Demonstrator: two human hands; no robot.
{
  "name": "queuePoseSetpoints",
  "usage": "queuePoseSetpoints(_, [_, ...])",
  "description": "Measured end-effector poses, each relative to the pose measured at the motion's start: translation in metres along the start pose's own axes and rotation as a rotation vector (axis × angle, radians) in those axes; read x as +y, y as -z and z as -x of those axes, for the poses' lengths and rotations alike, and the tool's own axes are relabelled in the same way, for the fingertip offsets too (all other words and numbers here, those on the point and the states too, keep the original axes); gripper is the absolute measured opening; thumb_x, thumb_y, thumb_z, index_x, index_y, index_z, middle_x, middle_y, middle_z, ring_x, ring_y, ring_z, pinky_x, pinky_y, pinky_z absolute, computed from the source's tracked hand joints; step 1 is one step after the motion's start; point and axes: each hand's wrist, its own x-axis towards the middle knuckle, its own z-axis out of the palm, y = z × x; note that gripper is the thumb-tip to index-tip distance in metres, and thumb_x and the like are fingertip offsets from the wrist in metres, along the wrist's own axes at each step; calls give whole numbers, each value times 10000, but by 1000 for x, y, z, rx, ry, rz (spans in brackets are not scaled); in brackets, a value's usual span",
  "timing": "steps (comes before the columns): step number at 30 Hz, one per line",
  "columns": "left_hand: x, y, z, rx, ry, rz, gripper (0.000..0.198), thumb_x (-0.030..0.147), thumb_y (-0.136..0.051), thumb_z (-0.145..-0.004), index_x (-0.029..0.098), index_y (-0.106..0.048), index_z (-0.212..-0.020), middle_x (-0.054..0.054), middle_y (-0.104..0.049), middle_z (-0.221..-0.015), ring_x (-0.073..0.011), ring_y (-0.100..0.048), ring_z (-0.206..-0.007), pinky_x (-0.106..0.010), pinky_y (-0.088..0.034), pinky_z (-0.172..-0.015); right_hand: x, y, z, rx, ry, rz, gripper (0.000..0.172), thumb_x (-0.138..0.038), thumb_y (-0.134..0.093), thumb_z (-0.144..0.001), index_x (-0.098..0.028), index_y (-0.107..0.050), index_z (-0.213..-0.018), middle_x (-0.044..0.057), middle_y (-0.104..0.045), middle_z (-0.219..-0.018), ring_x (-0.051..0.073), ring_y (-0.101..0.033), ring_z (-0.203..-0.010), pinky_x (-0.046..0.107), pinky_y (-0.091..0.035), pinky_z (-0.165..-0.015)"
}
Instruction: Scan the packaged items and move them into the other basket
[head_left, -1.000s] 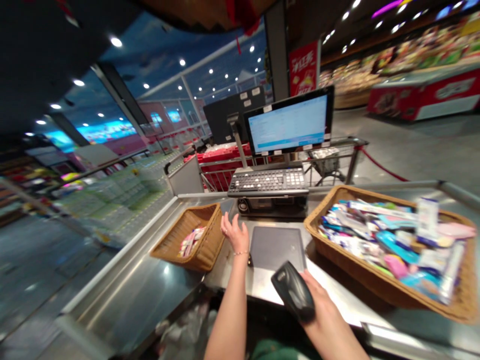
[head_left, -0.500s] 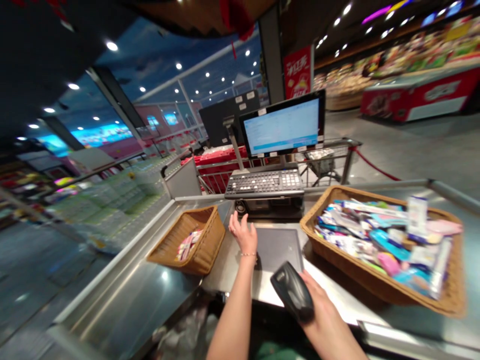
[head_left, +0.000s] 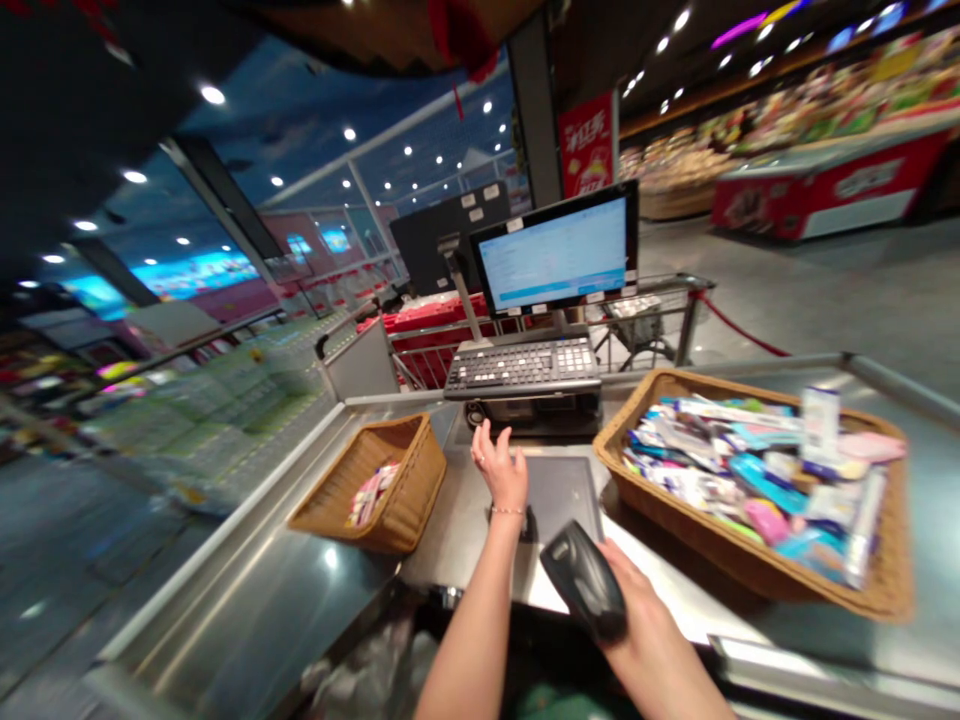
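Note:
My left hand [head_left: 501, 472] hovers over the left edge of a dark flat pad [head_left: 566, 490], its fingers apart and nothing in them. A bracelet circles that wrist. In my right hand [head_left: 637, 600] is a black handheld scanner [head_left: 585, 580], held over the counter at the pad's near side. To the left, a wicker basket [head_left: 420, 490] contains a few small packets [head_left: 373, 490]. On the right stands a larger wicker basket [head_left: 705, 525] filled with several toothbrush-like packs and boxes [head_left: 765, 480].
Beyond the pad is a keyboard [head_left: 525, 368] below a lit monitor [head_left: 559, 250]. Behind them are a metal cart with red contents [head_left: 435, 318] and a red rope [head_left: 742, 325]. Metal rims edge the counter [head_left: 225, 540].
My left hand has shifted slightly right over the pad, fingers still apart. The scanner stays in my right hand. The camera view has turned slightly.

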Motion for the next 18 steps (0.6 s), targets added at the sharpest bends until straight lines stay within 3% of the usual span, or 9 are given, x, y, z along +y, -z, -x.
queuePoseSetpoints(6, [13, -4, 1, -28, -10, 29, 344, 125, -560, -801, 182, -641, -1131, -151, -438, -1418, -305, -332, -1358, -561, -322, -1110, 4, 1, 2, 15, 0, 11, 489, -340, -482, -820, -219, -590, -1282, 153, -503, -1424, 370, -361, -1386, 641, -306, -1093])
queuePoseSetpoints(18, [37, -10, 2, -69, -48, 83, 343, 119, -561, -804, 189, -641, -1130, -144, -435, -1430, -299, -323, -1369, -549, -337, -1106, 7, 6, 0, 29, 6, 81, 517, -214, -450, -794, -144, -568, -1292, 199, -500, -1416, 343, -362, -1390, 571, -335, -1108])
